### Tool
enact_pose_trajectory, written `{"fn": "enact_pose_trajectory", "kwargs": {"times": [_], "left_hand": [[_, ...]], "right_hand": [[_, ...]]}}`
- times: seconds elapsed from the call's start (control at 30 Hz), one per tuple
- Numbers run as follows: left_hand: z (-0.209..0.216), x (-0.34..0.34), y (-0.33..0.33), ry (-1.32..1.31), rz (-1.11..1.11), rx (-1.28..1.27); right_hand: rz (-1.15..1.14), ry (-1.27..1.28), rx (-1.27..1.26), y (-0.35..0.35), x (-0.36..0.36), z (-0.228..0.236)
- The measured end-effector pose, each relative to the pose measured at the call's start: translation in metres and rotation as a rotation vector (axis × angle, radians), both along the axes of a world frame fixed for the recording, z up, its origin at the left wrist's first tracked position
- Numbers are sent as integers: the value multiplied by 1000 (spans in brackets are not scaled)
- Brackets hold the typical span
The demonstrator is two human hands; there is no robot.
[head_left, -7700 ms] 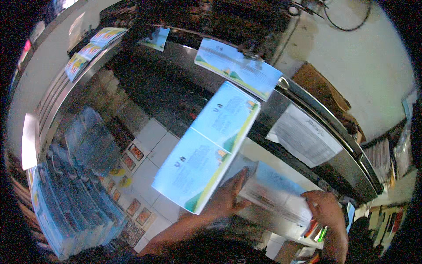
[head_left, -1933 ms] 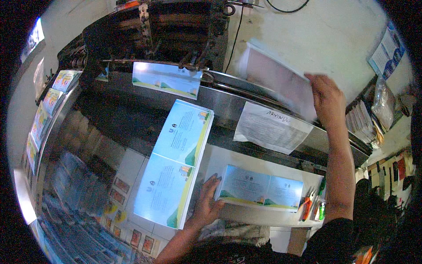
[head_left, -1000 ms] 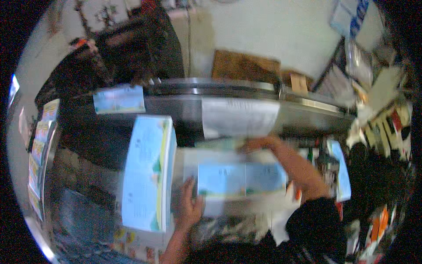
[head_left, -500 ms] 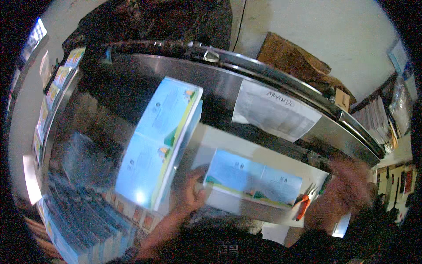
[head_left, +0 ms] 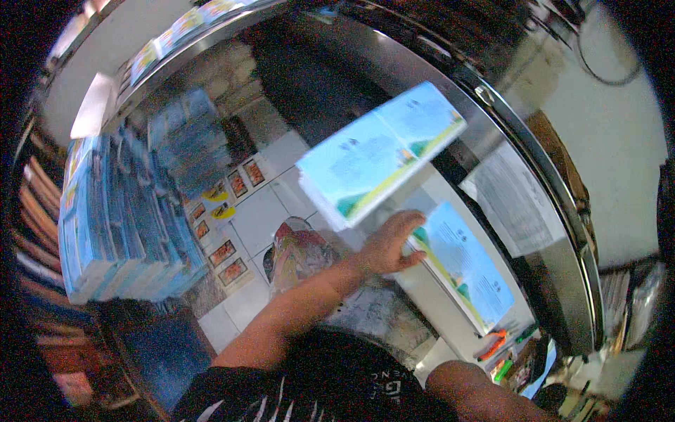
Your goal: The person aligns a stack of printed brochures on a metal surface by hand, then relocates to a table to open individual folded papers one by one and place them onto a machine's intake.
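Note:
My left hand [head_left: 394,243] is at the near left end of a thin stack of blue printed sheets [head_left: 467,267], its thumb and fingers curled around that end. The stack has a green and yellow border and lies on a pale board [head_left: 443,306]. Just beyond my hand rests a thicker stack of similar blue sheets [head_left: 383,144], slanted, with white page edges showing. Of my right arm only the forearm [head_left: 464,387] shows at the lower edge; the hand is out of sight. Near the thin stack's right end lies an orange-handled tool [head_left: 492,344].
Tall stacks of blue-edged booklets [head_left: 126,225] stand at the left. A creased white paper [head_left: 517,200] lies beside a metal rail [head_left: 527,133]. A bright green object [head_left: 503,371] sits near the orange-handled tool. Below is a tiled floor [head_left: 260,218] with a plastic bag [head_left: 299,246].
The view has swung left, bringing more booklet stacks and floor into sight. My right hand, blurred near the orange-handled tool before, has left the picture. My left hand stays at the thin stack's end.

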State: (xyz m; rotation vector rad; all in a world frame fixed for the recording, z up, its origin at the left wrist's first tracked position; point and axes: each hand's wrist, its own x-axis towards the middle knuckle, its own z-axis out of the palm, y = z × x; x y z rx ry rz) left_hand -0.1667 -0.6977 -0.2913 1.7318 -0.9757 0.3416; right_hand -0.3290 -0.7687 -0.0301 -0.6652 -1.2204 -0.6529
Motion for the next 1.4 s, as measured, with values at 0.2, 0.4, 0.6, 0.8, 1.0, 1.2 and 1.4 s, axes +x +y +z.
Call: {"fn": "enact_pose_trajectory", "kwargs": {"times": [0.2,0.4,0.6,0.8,1.0,1.2,1.4], "left_hand": [[-41,-16,17,-103,-73,3],[-63,-75,77,25,-22,171],[-58,-104,231,697,131,401],[-101,-172,353,1064,992,425],[-150,-122,374,1794,699,205],[-216,-81,388,1744,1025,76],[-342,-68,364,1558,1026,68]], "right_hand": [[378,83,-345,73,63,-14],[586,246,-594,127,125,-26],[487,782,-1151,156,127,-149],[-285,1274,-1661,172,120,-425],[-914,1352,-1946,140,199,-612],[-1151,1466,-1957,110,239,-701],[-1292,1471,-1935,53,285,-755]]}}
